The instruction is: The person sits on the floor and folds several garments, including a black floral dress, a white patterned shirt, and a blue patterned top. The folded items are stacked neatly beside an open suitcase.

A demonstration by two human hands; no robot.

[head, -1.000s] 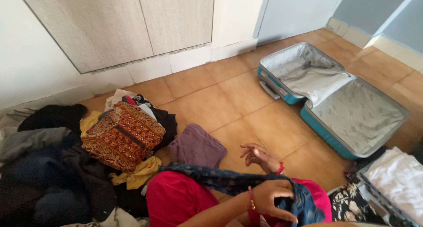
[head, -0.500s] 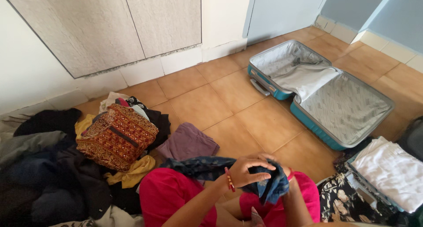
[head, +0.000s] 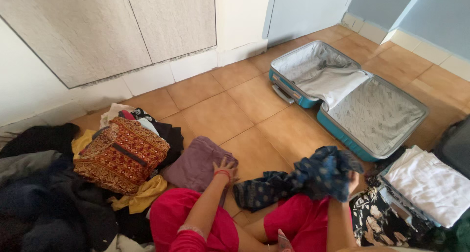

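On floor, one open suitcase [head: 377, 116]

Evenly lit by soft daylight, brighter toward the upper right beyond the fingers [head: 226, 165]. Faint, diffuse shadows only. Mild sheen on the tiled floor [head: 220, 115] just above the fingertips. Sharp throughout, no motion blur. Slight wide-angle bending at the edges; dark, detail-poor clothes pile [head: 34, 203] far left.

right hand [head: 348, 181]: mostly buried in the blue patterned garment [head: 313, 176]; fingers unseen
dark clothes pile [head: 44, 203]: cut by left and bottom edges
white folded stack [head: 431, 183]: runs off right edge (container beneath unclear)
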